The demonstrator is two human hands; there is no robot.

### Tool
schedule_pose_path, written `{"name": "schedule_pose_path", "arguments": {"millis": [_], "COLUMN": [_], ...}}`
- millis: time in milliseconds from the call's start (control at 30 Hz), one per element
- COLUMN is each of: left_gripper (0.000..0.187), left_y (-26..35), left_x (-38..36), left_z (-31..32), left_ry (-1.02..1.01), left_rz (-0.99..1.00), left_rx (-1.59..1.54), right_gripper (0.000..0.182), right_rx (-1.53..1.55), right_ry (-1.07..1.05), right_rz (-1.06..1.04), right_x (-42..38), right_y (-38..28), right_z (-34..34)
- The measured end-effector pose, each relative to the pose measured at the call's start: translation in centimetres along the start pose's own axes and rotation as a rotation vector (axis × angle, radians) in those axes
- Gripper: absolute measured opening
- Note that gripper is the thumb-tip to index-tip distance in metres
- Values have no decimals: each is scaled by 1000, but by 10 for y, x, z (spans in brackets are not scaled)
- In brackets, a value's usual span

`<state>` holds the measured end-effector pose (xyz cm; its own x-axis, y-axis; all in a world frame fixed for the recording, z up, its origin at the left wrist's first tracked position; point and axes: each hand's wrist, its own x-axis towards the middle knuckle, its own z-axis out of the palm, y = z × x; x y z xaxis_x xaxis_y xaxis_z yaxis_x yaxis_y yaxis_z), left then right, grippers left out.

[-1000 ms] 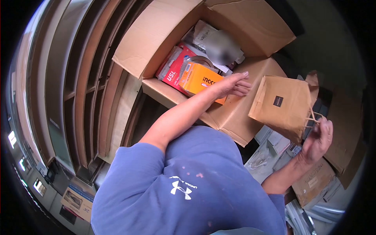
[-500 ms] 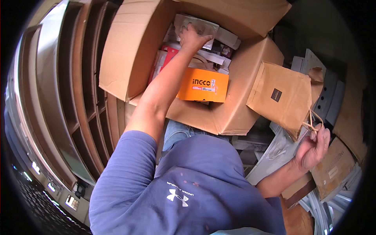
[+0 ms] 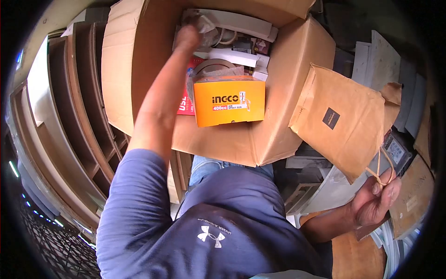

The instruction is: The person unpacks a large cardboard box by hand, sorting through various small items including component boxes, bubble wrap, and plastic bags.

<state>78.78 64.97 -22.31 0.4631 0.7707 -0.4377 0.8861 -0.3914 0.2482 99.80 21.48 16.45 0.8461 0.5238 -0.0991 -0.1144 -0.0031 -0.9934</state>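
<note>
My left hand (image 3: 189,38) reaches deep into a large open cardboard box (image 3: 292,88), at its far left side. It grips a clear plastic packet (image 3: 206,30); the fingers are dim and partly smeared. Under the forearm lies a red box (image 3: 183,103), partly hidden. An orange spray gun box (image 3: 231,101) marked INGCO sits at the near side of the carton. My right hand (image 3: 377,199) is closed around the cord handle of a brown paper bag (image 3: 339,121), which hangs tilted against the carton's right side.
White narrow boxes (image 3: 237,57), a long white box (image 3: 237,24), and a brown ring (image 3: 213,65) lie inside the carton. Wooden shelving (image 3: 83,107) stands at left. Panels (image 3: 378,60) and another cardboard box (image 3: 409,200) crowd the right side.
My left hand has moved left with the plastic packet, baring the long white box and cords beneath it. My right hand and the paper bag appear slightly lower in view.
</note>
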Motion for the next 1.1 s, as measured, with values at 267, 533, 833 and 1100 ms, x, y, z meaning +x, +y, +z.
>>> {"name": "schedule_pose_path", "arguments": {"millis": [267, 533, 833, 1100], "left_gripper": [63, 132, 125, 73], "left_y": [-43, 23, 18, -53], "left_x": [-31, -36, -23, 4], "left_z": [-18, 17, 41, 16], "left_ry": [237, -98, 75, 100], "left_rz": [250, -93, 9, 275], "left_rx": [-204, 108, 97, -77], "right_gripper": [22, 23, 20, 21], "right_rx": [76, 16, -15, 45], "right_ry": [-61, -6, 26, -25], "right_rz": [25, 41, 12, 5], "right_x": [1, 1, -8, -2], "right_y": [11, 12, 9, 13], "right_z": [-12, 0, -14, -18]}}
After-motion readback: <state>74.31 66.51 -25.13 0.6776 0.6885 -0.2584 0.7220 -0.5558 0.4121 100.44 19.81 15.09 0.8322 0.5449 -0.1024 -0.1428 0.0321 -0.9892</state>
